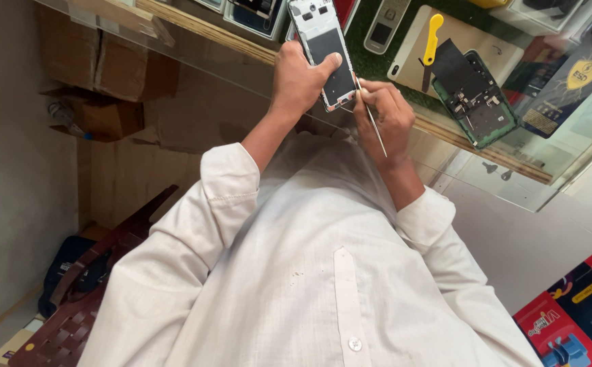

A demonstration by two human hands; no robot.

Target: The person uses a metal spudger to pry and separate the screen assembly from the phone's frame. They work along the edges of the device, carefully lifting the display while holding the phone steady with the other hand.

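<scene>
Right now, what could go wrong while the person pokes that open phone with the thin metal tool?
The left hand holds the opened phone off the counter, so it could slip and drop. The right hand presses thin tweezers against the phone's lower edge; a slip might scratch parts inside or jab a thumb. The other opened green phone nearby could get bumped.

Illumination is soft, even daylight, moderately bright; no hard shadows. The clear glass counter top (568,143) carries pale reflections and a milky sheen at right, veiling items beneath. The white cotton shirt (323,272) is near overexposed yet keeps its weave. The grey wall (10,170) at left reads dimmer. Focus is acceptable centrally; the edges show slight wide-angle stretching and softness.
</scene>
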